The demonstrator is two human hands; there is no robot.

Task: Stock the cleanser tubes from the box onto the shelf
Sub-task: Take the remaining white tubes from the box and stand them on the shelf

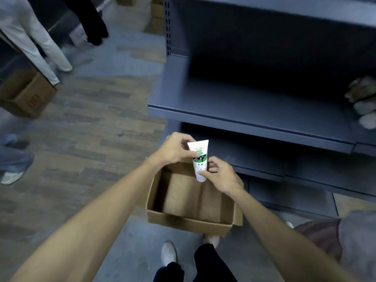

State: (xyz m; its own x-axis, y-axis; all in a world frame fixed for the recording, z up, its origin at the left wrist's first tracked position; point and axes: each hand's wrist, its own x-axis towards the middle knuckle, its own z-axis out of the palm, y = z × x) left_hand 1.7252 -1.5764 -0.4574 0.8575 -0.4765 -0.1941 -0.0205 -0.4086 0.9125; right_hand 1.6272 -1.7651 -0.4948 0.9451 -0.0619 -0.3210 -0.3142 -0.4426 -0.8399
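A white cleanser tube (199, 159) with a green and black label stands upright, crimped end up, above the far edge of an open cardboard box (189, 220) on the floor. My left hand (175, 150) pinches its upper part and my right hand (220, 177) grips its lower cap end. No tubes show inside the box; only its brown bottom is visible. The dark blue metal shelf (254, 117) stands just beyond the box, its middle board bare on the left.
Another person's gloved hand (364, 100) rests on the shelf at the far right. Other people's legs (40, 47) stand at the left, beside a second cardboard box (26, 96). My own shoes (168, 253) are near the box. A reddish cloth (325, 235) lies at the right.
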